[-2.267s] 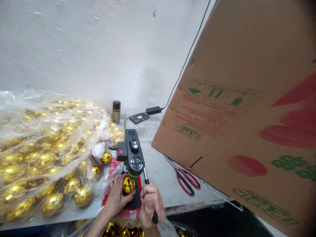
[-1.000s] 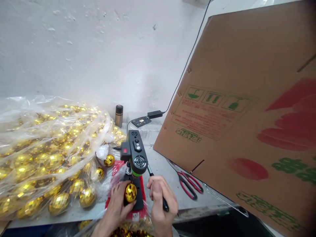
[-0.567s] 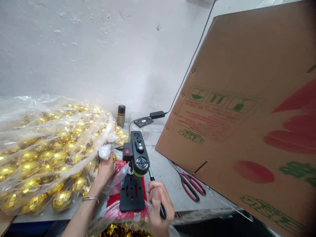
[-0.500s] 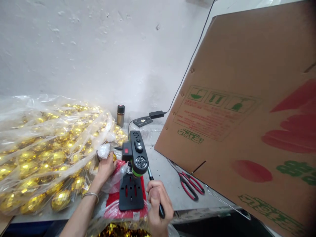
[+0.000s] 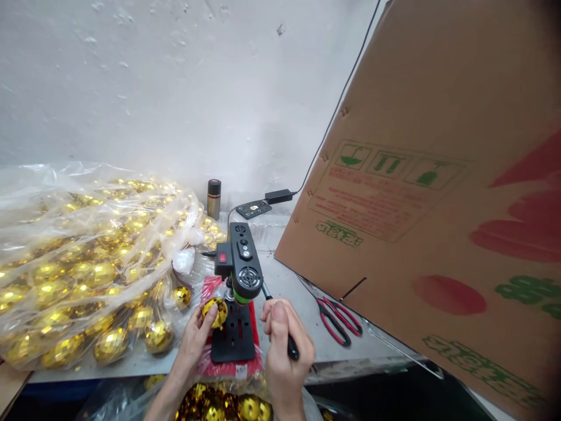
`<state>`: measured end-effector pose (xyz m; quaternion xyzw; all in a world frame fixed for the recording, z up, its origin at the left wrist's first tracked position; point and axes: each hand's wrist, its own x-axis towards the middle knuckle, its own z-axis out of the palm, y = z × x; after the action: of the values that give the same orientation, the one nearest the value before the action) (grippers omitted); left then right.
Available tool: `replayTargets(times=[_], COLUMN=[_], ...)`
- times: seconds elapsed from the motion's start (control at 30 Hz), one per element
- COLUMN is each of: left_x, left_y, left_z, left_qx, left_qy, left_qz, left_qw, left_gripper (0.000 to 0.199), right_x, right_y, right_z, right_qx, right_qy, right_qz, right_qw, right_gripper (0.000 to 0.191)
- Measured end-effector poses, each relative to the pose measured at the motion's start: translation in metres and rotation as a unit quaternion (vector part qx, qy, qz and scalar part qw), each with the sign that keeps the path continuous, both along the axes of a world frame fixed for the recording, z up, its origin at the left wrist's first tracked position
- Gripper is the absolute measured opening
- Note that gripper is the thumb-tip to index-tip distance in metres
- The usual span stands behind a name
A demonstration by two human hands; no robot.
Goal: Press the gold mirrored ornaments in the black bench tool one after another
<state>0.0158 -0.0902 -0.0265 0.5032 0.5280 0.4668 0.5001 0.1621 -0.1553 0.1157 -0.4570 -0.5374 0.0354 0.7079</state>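
Note:
In my left hand (image 5: pixel 196 339) is a gold mirror ball (image 5: pixel 215 313), pinched between thumb and fingers just left of the press head. The small black bench drill press (image 5: pixel 246 251) stands upright on its slotted base plate (image 5: pixel 232 349). My right hand (image 5: pixel 287 345) wraps round the black-gripped lever (image 5: pixel 293 349) at the press's right side. Beneath the base lies red plastic sheeting (image 5: pixel 256 356). Another gold ball (image 5: pixel 181 296) rests at the mouth of the clear bag, left of the press. The underside of the press head is partly hidden.
A large clear bag (image 5: pixel 87 245) of gold balls covers the left of the table. Below the front edge sit more gold balls (image 5: pixel 210 403). Red-handled scissors (image 5: pixel 338 321) lie beside a big cardboard box (image 5: pixel 394 222). A spray can (image 5: pixel 214 199) and power adapter (image 5: pixel 279 196) stand behind.
My left hand has come out of the bag's mouth towards me and to the right, bringing a gold ball to the press. My right hand stays on the lever.

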Motion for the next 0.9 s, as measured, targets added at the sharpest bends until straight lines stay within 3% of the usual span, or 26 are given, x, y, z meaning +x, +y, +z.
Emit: replayTargets(times=[0.17,0.4,0.57,0.7,0.9], left_x=[0.019,0.020,0.020,0.018,0.017], left_y=[-0.003,-0.011,-0.011,-0.006,-0.005], left_z=[-0.019,-0.025,-0.037,-0.043,-0.045], left_qx=[0.019,0.137,0.182,0.239,0.227], left_qy=[-0.028,0.136,0.186,0.196,0.213], left_qz=[0.028,-0.035,-0.045,-0.091,-0.105], left_qw=[0.999,0.981,0.965,0.947,0.944], left_gripper=[0.072,0.046,0.054,0.055,0.056], right_x=[0.001,0.002,0.003,0.004,0.007], right_y=[-0.004,-0.005,-0.007,-0.009,-0.011], right_z=[-0.004,-0.009,-0.009,-0.008,-0.020], right_qx=[0.002,0.009,0.004,0.001,0.007], right_qy=[-0.016,-0.026,-0.039,-0.046,-0.077], right_qz=[0.011,0.020,0.023,0.021,0.010], right_qw=[1.000,0.999,0.999,0.999,0.997], right_gripper=[0.036,0.033,0.033,0.031,0.031])
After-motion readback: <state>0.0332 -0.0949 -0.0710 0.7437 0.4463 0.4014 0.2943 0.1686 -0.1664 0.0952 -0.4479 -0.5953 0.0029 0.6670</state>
